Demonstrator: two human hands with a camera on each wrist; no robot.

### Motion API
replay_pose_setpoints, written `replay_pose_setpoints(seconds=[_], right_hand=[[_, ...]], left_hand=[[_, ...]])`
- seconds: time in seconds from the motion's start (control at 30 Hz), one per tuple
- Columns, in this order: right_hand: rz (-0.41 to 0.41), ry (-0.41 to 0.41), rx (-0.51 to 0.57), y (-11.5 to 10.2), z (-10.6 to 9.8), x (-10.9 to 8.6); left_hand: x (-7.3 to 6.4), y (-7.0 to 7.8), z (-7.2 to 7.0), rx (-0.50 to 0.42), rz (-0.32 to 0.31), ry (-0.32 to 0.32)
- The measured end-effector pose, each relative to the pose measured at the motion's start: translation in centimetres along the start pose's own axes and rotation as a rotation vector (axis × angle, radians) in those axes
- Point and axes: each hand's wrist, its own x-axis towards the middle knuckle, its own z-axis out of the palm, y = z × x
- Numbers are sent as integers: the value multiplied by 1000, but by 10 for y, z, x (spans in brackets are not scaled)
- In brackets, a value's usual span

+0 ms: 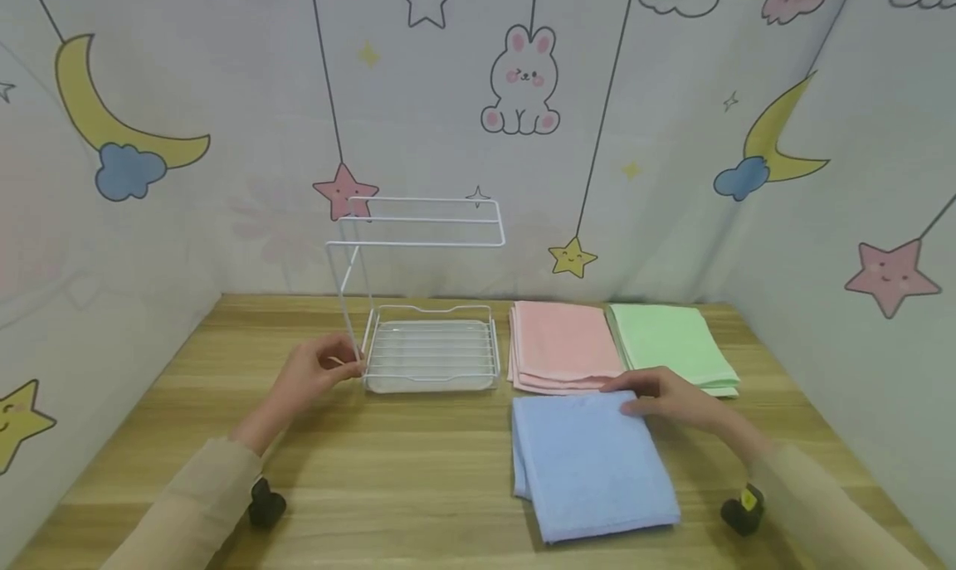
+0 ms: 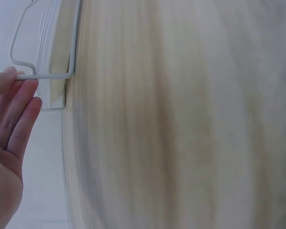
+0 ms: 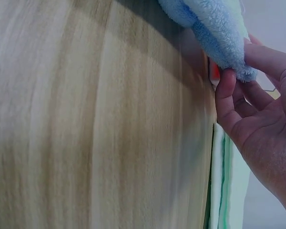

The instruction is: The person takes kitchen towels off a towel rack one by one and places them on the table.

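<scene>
My left hand [image 1: 309,375] is at the lower left corner of a white wire rack [image 1: 418,243]. In the left wrist view, its thumb and fingertips pinch the rack's wire [image 2: 47,76]. A folded light blue towel [image 1: 597,470] is held at its far right corner by my right hand [image 1: 675,400]. The right wrist view shows the thumb and fingers pinching the fluffy blue cloth [image 3: 219,33], which is raised off the tabletop there. Behind the blue towel lies a folded pink towel [image 1: 563,342], with a folded green towel [image 1: 672,346] to its right.
A shallow white tray [image 1: 433,385] sits under the rack's lower bars. The rack's upper wire frame stands tall on its left side. All of this is on a wood-grain table [image 1: 418,479], enclosed by a patterned curtain [image 1: 448,155] at the back and sides.
</scene>
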Motion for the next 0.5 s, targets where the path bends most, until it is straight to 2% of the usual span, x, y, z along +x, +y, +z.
replay_pose_setpoints(seconds=[0.5], right_hand=[[33,5,12,3,-1,-2]], left_hand=[[-1,-1,0,-20,10,10]])
